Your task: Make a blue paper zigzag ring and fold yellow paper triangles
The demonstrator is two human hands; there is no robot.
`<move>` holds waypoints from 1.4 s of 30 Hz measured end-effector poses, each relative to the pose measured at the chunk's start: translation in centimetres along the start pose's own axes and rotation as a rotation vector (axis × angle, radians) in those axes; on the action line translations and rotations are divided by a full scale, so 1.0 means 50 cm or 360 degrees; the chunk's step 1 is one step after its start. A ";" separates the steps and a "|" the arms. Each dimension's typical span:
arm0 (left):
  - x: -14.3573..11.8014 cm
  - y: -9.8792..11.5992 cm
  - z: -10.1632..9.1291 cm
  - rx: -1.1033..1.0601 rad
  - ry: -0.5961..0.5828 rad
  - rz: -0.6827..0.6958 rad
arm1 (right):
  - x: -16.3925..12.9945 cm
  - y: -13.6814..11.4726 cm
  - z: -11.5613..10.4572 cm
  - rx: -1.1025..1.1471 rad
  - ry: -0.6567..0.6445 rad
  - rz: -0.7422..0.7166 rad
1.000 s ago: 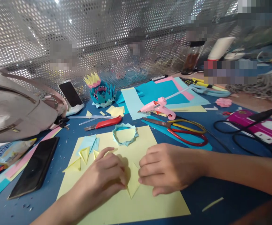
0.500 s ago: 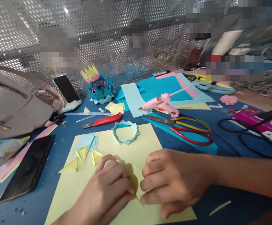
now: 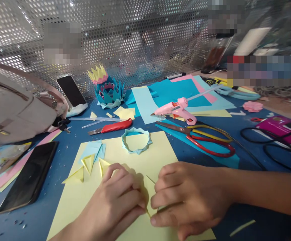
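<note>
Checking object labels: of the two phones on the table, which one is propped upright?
The phone at the back, leaning against the perforated metal screen beside the bag. The other phone lies flat on the blue table at the left.

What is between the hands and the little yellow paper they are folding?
Nothing visible. The left hand and right hand both pinch the small yellow folded piece directly, over the yellow sheet.
</note>
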State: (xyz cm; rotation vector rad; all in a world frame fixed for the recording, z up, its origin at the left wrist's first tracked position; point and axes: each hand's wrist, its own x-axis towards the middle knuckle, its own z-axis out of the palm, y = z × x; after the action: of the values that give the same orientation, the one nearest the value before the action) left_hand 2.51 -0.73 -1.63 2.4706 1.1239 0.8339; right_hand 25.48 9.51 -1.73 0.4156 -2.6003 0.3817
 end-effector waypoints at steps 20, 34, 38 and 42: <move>-0.012 0.005 -0.013 0.0339 0.0235 0.0129 | -0.001 0.014 -0.017 0.0019 -0.0022 0.0210; -0.005 0.007 -0.005 0.0318 0.0075 0.0357 | 0.007 -0.005 -0.022 -0.0065 -0.0096 0.0157; -0.012 0.002 0.011 0.0466 0.0265 0.0466 | 0.011 -0.012 -0.018 -0.0085 -0.0167 0.0081; -0.024 -0.001 0.019 0.0625 0.0262 0.0539 | 0.005 0.001 -0.024 -0.0057 -0.0172 0.0078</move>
State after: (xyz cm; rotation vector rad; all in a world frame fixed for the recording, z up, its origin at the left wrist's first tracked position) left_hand 2.43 -1.63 -2.88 3.0261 1.0146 1.0056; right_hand 25.75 9.92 -0.61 0.3702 -2.7224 0.3373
